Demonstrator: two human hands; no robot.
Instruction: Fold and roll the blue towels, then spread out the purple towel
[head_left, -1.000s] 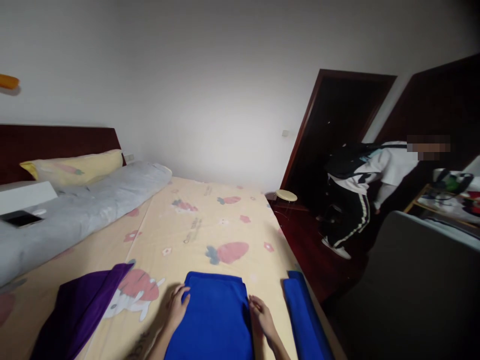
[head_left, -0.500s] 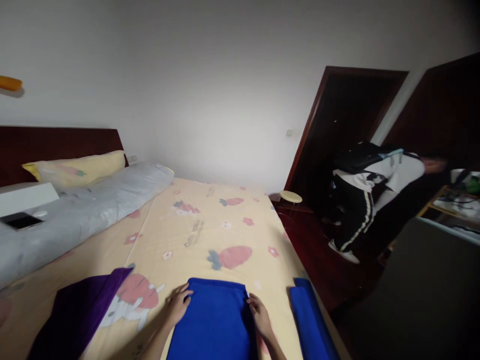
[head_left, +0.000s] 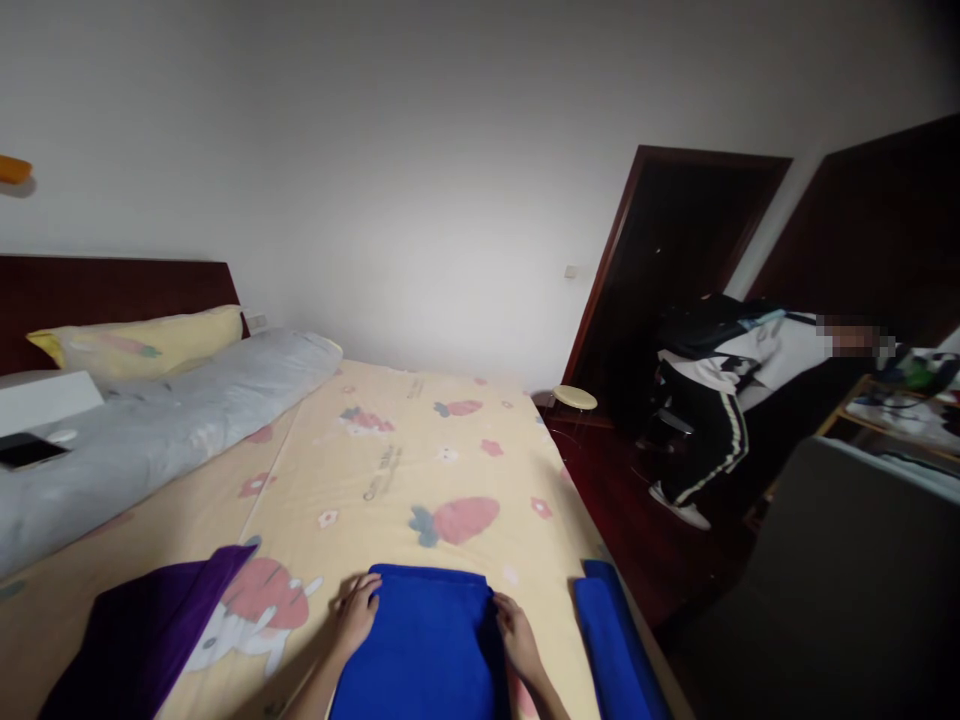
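Observation:
A blue cloth [head_left: 424, 640] lies flat on the patterned bed sheet [head_left: 405, 430] at the bottom middle, its far edge roughly straight. My left hand [head_left: 358, 612] is at the cloth's far left corner, fingers closed on the edge. At the far right corner, my right hand [head_left: 516, 632] has its fingers bent round the cloth's edge. To the right is another blue cloth in narrow folds [head_left: 619, 640], near the bed's side. A purple cloth [head_left: 142, 630] lies at the lower left.
A grey rolled quilt [head_left: 187, 410], a yellow pillow [head_left: 150, 345] and a phone [head_left: 30, 450] are at the left. Past the bed stands a round stool [head_left: 574, 398]. A person [head_left: 705, 400] bends over at the right, beyond a dark panel [head_left: 840, 590].
The view has shifted slightly, moving most things a little left and down. Both hands remain at the cloth's corners. The person at the right has moved slightly.

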